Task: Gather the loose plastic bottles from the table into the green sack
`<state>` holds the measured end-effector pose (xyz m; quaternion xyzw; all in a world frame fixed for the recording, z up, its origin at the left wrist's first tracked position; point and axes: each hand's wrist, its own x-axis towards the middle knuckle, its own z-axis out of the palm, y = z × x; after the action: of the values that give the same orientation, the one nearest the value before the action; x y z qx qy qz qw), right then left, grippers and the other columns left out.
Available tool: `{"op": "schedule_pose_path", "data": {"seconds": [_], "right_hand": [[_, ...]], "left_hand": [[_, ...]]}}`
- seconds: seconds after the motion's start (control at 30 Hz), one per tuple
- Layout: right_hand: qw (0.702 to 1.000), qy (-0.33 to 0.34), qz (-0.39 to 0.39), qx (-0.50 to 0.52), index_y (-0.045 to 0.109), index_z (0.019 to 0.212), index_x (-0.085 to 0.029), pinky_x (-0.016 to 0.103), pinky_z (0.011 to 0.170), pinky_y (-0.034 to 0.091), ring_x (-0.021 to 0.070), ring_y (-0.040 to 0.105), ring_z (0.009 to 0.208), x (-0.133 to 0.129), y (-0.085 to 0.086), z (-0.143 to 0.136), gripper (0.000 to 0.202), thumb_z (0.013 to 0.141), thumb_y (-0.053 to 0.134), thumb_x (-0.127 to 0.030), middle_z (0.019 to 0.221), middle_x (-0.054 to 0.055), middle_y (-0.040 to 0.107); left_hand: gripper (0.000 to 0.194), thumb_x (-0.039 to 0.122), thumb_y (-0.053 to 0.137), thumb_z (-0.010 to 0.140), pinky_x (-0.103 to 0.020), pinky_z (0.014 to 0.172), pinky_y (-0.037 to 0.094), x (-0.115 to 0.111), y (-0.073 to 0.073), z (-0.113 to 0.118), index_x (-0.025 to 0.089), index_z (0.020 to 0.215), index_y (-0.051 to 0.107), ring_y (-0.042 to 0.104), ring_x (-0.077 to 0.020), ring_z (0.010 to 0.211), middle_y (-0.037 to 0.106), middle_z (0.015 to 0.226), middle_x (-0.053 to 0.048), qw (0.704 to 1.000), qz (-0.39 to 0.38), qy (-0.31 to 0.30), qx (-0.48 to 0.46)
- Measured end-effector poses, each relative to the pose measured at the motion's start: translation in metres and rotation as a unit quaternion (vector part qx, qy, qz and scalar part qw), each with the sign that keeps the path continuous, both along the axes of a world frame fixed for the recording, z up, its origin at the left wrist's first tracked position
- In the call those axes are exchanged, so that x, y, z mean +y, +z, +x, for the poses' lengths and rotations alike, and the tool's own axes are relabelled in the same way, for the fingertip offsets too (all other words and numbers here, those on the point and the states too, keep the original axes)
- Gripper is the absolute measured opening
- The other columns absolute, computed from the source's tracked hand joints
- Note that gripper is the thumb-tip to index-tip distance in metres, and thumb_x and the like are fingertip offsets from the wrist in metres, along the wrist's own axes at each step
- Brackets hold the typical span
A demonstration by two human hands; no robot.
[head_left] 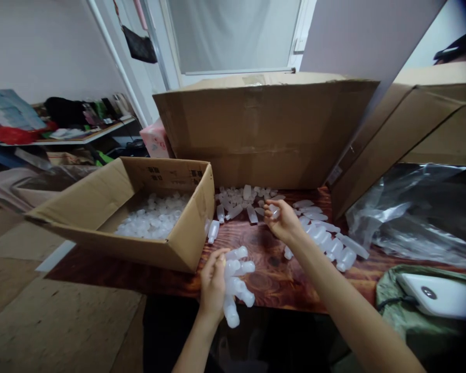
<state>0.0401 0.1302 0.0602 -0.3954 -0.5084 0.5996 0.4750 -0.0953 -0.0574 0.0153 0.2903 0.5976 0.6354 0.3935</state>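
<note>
My left hand (213, 280) is closed round a bunch of small translucent plastic bottles (233, 285), held over the table's front edge with their necks fanned out to the right. My right hand (281, 220) reaches to the back of the table, its fingers curled on a small translucent plastic piece (274, 210) whose kind I cannot make out. Just behind it lies a loose pile of bottles and small pieces (241, 199). One bottle (213, 231) lies apart beside the open box. Beyond my right forearm are several more bottles (326, 238), laid roughly in rows.
An open cardboard box (188, 223) with many small translucent pieces stands on the left of the wooden table (264, 287). A large carton (272, 134) blocks the back. Clear plastic film (415, 212) and a white device (438, 295) on green cloth lie to the right.
</note>
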Motion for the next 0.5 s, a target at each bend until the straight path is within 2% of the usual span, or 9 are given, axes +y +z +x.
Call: {"op": "schedule_pose_path", "data": {"seconds": [0.07, 0.13, 0.2, 0.23, 0.3, 0.33, 0.4, 0.5], "right_hand": [[1.000, 0.012, -0.004, 0.010, 0.054, 0.090, -0.020, 0.016, 0.037, 0.026, 0.0053, 0.032, 0.041, -0.025, 0.001, -0.001, 0.025, 0.080, 0.058, -0.042, 0.063, -0.005, 0.047], [0.999, 0.037, 0.003, 0.001, 0.059, 0.103, -0.021, 0.017, 0.037, 0.026, 0.0059, 0.033, 0.042, -0.052, 0.004, 0.002, 0.031, 0.080, 0.061, -0.042, 0.065, -0.005, 0.049], [0.995, 0.084, 0.046, -0.040, 0.062, 0.110, -0.021, 0.020, 0.046, 0.038, 0.0088, 0.044, 0.051, -0.077, 0.008, 0.010, 0.032, 0.082, 0.063, -0.037, 0.072, -0.002, 0.056], [0.986, 0.113, 0.097, -0.079, 0.063, 0.114, -0.022, 0.023, 0.056, 0.044, 0.0113, 0.052, 0.062, -0.089, 0.010, 0.015, 0.032, 0.084, 0.061, -0.033, 0.081, 0.001, 0.060], [0.944, 0.157, 0.236, -0.170, 0.060, 0.120, -0.022, 0.030, 0.078, 0.047, 0.0161, 0.058, 0.085, -0.107, 0.011, 0.025, 0.031, 0.089, 0.056, -0.026, 0.099, 0.005, 0.063], [0.914, 0.163, 0.305, -0.211, 0.058, 0.120, -0.021, 0.031, 0.083, 0.046, 0.0171, 0.057, 0.091, -0.114, 0.009, 0.029, 0.030, 0.091, 0.054, -0.024, 0.103, 0.006, 0.063], [0.872, 0.143, 0.395, -0.251, 0.057, 0.113, -0.020, 0.029, 0.077, 0.047, 0.0157, 0.057, 0.084, -0.124, 0.004, 0.034, 0.021, 0.092, 0.054, -0.021, 0.100, 0.006, 0.061], [0.860, 0.111, 0.429, -0.251, 0.056, 0.102, -0.020, 0.024, 0.066, 0.047, 0.0125, 0.055, 0.073, -0.133, -0.004, 0.035, 0.011, 0.092, 0.056, -0.019, 0.095, 0.005, 0.058]], "left_hand": [[0.033, 0.047, 0.049, 0.089, -0.028, 0.082, 0.042, 0.000, -0.003, 0.001, 0.019, 0.099, 0.064, 0.058, -0.0183, 0.093, 0.065, 0.102, -0.004, 1.000, 0.010, -0.002, 0.021], [0.033, 0.045, 0.048, 0.090, -0.028, 0.083, 0.042, 0.000, -0.006, 0.001, 0.019, 0.099, 0.064, 0.057, -0.0184, 0.094, 0.065, 0.103, -0.004, 0.999, 0.021, -0.008, 0.050], [0.031, 0.043, 0.047, 0.091, -0.028, 0.085, 0.041, 0.000, -0.006, 0.003, 0.019, 0.100, 0.065, 0.057, -0.0185, 0.095, 0.065, 0.103, -0.005, 0.996, 0.032, -0.015, 0.077], [0.031, 0.042, 0.048, 0.091, -0.028, 0.085, 0.041, 0.000, -0.006, 0.004, 0.019, 0.100, 0.065, 0.057, -0.0185, 0.095, 0.065, 0.103, -0.005, 0.995, 0.039, -0.018, 0.087], [0.031, 0.042, 0.048, 0.091, -0.028, 0.084, 0.042, -0.001, -0.006, 0.006, 0.019, 0.100, 0.065, 0.058, -0.0185, 0.094, 0.065, 0.102, -0.005, 0.994, 0.047, -0.023, 0.097], [0.031, 0.042, 0.048, 0.091, -0.028, 0.083, 0.043, -0.001, -0.005, 0.007, 0.018, 0.100, 0.065, 0.058, -0.0187, 0.093, 0.065, 0.101, -0.005, 0.993, 0.051, -0.026, 0.101], [0.032, 0.043, 0.047, 0.091, -0.028, 0.083, 0.043, -0.002, -0.005, 0.009, 0.018, 0.099, 0.065, 0.059, -0.0191, 0.093, 0.066, 0.100, -0.006, 0.991, 0.059, -0.035, 0.114], [0.032, 0.044, 0.047, 0.091, -0.029, 0.084, 0.043, -0.005, -0.005, 0.011, 0.017, 0.099, 0.064, 0.059, -0.0190, 0.092, 0.066, 0.100, -0.006, 0.988, 0.061, -0.036, 0.135]]}}
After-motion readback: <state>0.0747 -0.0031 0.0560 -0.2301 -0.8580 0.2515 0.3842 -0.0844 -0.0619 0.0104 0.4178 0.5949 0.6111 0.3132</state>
